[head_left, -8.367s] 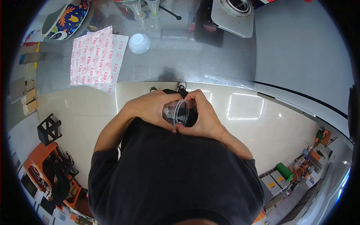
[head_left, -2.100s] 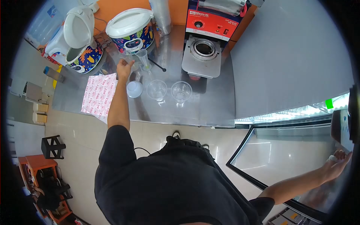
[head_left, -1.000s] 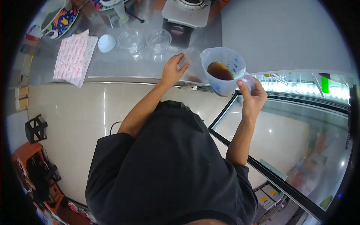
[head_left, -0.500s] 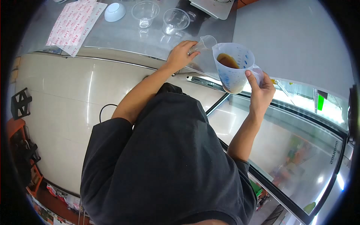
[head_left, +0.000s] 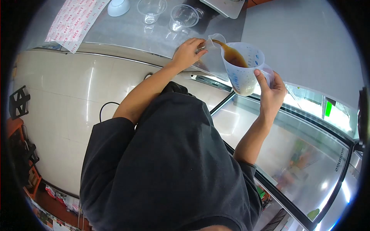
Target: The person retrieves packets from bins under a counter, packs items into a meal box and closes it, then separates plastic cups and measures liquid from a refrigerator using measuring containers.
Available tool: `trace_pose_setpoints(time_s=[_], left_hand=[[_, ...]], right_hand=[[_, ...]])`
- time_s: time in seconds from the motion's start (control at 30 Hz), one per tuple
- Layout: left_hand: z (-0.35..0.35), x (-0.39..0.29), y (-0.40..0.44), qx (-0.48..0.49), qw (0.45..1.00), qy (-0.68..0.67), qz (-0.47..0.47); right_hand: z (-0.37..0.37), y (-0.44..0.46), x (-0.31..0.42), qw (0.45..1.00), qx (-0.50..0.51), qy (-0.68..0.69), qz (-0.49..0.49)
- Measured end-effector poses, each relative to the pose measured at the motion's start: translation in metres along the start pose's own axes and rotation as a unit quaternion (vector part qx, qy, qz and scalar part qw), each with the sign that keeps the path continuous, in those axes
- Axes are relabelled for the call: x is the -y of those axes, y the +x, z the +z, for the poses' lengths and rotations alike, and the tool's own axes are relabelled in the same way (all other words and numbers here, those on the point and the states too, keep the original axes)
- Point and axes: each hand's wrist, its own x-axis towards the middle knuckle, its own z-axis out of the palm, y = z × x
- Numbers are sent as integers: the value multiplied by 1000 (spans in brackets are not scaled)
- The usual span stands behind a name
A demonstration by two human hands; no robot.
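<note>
My right hand [head_left: 271, 90] is closed on the handle of a translucent plastic measuring jug [head_left: 243, 77] with blue markings. The jug tilts left, and brown liquid [head_left: 234, 57] runs out over its spout. Just left of the spout, my left hand [head_left: 189, 54] grips a small clear cup [head_left: 216, 37], its mouth turned toward the jug. The stream reaches the cup's rim; how full the cup is cannot be made out, as my fingers cover part of it.
On the steel counter [head_left: 127, 32] stand two clear plastic bowls [head_left: 184, 17] [head_left: 152, 8], a white bowl [head_left: 118, 7] and printed paper sheets [head_left: 77, 21]. A metal device [head_left: 227, 7] sits at the back. A glass-topped display case [head_left: 296, 154] is at my right.
The jug has tipped further left, and brown liquid now flows from its spout toward the cup. My left hand keeps its hold; the view has shifted slightly.
</note>
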Motion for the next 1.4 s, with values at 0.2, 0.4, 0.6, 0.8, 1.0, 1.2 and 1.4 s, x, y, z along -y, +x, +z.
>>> trace_pose_setpoints(time_s=[0.2, 0.4, 0.6, 0.8, 1.0, 1.2, 1.4], left_hand=[[-1, -1, 0, -3, 1000, 7, -5], [2, 1, 1, -4, 1000, 7, 3], [3, 2, 0, -22, 1000, 1, 17], [3, 4, 0, -16, 1000, -10, 8], [3, 5, -1, -15, 1000, -6, 6], [3, 4, -1, -22, 1000, 7, 17], [3, 3, -1, -14, 1000, 8, 7]], right_hand=[[0, 2, -1, 1000, 4, 0, -1], [-3, 1, -1, 1000, 10, -3, -9], [-3, 3, 1, 999, 12, -20, -26], [-3, 3, 5, 999, 17, -32, -28], [-4, 3, 10, 998, 20, -45, -30], [-4, 4, 10, 998, 24, -41, -28], [-4, 4, 10, 998, 25, -49, -26]])
